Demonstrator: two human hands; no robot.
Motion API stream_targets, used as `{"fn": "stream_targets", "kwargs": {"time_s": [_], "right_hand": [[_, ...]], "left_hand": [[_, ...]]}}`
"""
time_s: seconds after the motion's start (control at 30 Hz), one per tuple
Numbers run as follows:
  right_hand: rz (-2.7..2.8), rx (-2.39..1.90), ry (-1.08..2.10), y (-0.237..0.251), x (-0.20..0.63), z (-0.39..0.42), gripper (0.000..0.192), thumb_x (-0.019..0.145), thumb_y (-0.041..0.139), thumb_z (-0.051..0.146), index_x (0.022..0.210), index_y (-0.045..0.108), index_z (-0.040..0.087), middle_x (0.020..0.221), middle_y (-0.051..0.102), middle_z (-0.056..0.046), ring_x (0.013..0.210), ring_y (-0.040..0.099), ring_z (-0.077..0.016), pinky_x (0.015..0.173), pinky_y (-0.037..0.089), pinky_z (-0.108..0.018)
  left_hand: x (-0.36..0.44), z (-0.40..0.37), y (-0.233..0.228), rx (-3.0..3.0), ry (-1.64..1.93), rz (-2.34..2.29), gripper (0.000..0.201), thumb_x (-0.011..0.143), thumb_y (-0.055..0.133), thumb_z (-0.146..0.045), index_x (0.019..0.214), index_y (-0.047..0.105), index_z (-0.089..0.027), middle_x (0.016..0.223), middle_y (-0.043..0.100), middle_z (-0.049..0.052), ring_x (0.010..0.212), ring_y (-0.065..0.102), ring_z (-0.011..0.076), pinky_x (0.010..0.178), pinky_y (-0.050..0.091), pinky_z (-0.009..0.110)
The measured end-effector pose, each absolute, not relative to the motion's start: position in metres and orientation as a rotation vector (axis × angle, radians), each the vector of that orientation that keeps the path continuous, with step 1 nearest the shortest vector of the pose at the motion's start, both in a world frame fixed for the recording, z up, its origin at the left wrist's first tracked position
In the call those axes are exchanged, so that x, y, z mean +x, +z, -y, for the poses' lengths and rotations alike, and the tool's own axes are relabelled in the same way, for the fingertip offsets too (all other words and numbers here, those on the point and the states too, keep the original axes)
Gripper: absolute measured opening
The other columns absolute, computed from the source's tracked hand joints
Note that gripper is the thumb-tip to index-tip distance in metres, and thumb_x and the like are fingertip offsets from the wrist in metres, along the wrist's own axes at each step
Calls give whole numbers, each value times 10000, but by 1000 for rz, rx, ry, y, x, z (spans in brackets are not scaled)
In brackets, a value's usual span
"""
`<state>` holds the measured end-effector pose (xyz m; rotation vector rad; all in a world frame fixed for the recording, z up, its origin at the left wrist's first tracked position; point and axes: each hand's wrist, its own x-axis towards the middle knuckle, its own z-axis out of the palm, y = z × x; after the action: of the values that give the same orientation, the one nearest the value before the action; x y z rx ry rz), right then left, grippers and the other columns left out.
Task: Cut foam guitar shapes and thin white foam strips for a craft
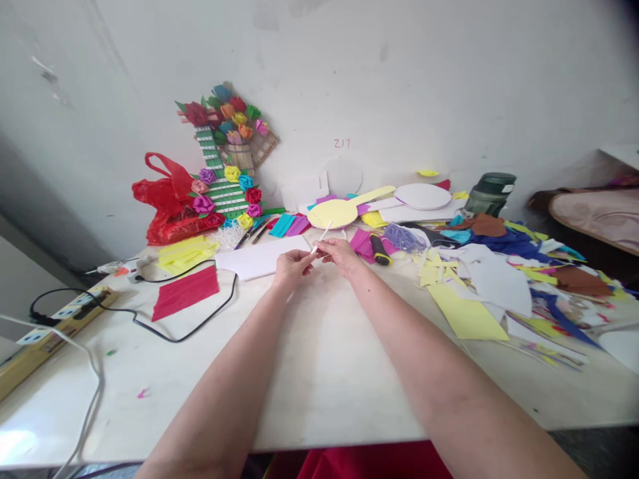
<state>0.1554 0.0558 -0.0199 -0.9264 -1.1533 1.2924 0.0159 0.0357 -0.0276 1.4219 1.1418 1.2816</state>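
Observation:
Both my hands meet over the middle of the white table (319, 372). My left hand (292, 266) and my right hand (340, 255) pinch a thin white rolled paper stick (323, 235) between their fingertips; it points up and away from me. Just beyond the hands lies a white sheet of paper (259, 258) and a yellow paddle-shaped paper cut-out (339, 211).
A paper-flower craft piece (224, 159) leans on the wall beside a red plastic bag (167, 203). A red folded paper (186, 293), black cable (164, 329) and power strip (54, 326) lie left. Coloured paper scraps (499, 266), a yellow-black cutter (380, 249) and a green jar (490, 193) are right.

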Motion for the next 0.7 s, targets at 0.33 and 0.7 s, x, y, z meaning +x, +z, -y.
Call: {"fn": "stream_targets", "kwargs": {"time_s": [0.33, 0.7], "right_hand": [[1149, -980, 1188, -20, 149, -55, 140, 611, 675, 264, 594, 625, 133, 524, 604, 7, 479, 526, -67, 451, 361, -175], [1175, -918, 1235, -25, 150, -56, 209, 590, 694, 325, 604, 611, 134, 570, 618, -2, 507, 537, -73, 437, 370, -164]], "left_hand": [[17, -37, -29, 1428, 1306, -1222, 289, 583, 720, -386, 642, 619, -122, 528, 607, 25, 427, 496, 76, 439, 398, 192], [15, -34, -25, 1423, 1248, -1181, 332, 606, 693, -449, 614, 616, -126, 520, 591, 23, 411, 475, 77, 441, 393, 212]]}}
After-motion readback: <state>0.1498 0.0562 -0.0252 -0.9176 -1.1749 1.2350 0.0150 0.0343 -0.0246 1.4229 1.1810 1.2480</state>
